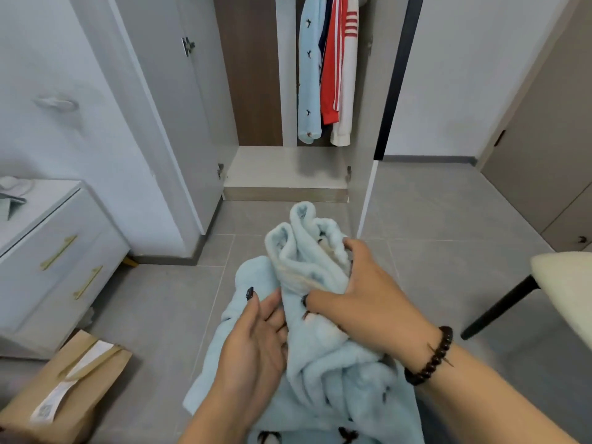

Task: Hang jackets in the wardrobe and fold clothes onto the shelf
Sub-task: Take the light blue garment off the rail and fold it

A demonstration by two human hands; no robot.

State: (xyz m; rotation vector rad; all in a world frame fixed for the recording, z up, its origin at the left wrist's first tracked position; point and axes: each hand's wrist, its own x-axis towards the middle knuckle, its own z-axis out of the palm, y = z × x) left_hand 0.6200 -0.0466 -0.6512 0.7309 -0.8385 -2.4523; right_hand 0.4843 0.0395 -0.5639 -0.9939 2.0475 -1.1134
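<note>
The right hand (362, 293) has its grip on a bunched, pale blue fleece garment (323, 354), fingers curled into the folds near the rolled-up top end, a dark bead bracelet (432, 357) on its wrist. Just left of that grip the left hand (256, 341) lies against the same garment with fingers nearly straight and relaxed, palm turned toward the cloth, touching rather than clasping it. The garment is held in the air above the grey tiled floor (448, 283), its rolled end sticking up beyond the right hand's grip and the rest hanging down below both hands toward the person. Well beyond the grip stands the open wardrobe (256, 91), where a pale blue jacket (309, 75) and a red and white jacket (339, 68) hang side by side above its bottom shelf (285, 169). Far left of the grip is a white drawer unit (57, 257) with gold handles, and below it on the floor a brown paper bag (70, 389). To the right of the grip, a cream chair (563, 283) with a dark leg reaches in from the edge.
</note>
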